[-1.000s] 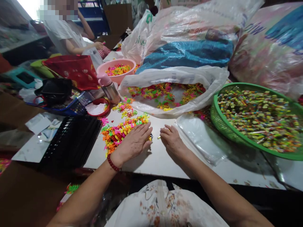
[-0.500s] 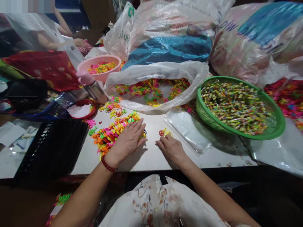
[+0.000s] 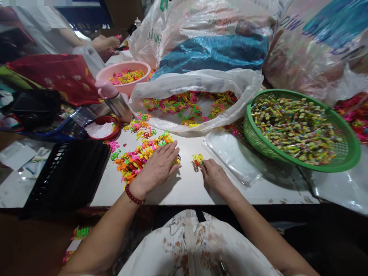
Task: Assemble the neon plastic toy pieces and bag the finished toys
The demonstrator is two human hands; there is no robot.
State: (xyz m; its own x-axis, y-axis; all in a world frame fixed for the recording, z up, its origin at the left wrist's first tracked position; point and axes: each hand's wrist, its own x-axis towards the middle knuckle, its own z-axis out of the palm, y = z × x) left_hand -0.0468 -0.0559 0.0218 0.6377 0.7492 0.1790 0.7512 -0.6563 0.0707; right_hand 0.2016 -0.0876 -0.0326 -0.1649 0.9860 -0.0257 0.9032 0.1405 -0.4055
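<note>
My left hand (image 3: 161,165), a dark red bead bracelet (image 3: 133,195) at its wrist, lies with fingers stretched out along the right side of a pile of small colourful plastic pieces (image 3: 130,165). Its palm side and whatever it touches underneath are hidden. To the right, my right hand (image 3: 216,175) has its thumb and fingertips pressed together on a few small yellow and red plastic pieces (image 3: 197,160) just above the white table (image 3: 186,191). Their exact kind is too small to make out. Loose pieces (image 3: 143,128) lie behind the pile.
An open white sack (image 3: 172,86) with similar pieces lies ahead. On the right are clear plastic bags (image 3: 232,157) and a green basket (image 3: 349,153) of wrapped items. Black trays (image 3: 69,168), a red bowl (image 3: 115,134), a flask (image 3: 117,103) and a pink basin (image 3: 138,78) stand left. Another person's hands (image 3: 112,42) work beyond.
My right fingers now pinch the yellow and red pieces from their right side, the hand having shifted slightly right. My left hand stays stretched against the pile. The view has shifted slightly.
</note>
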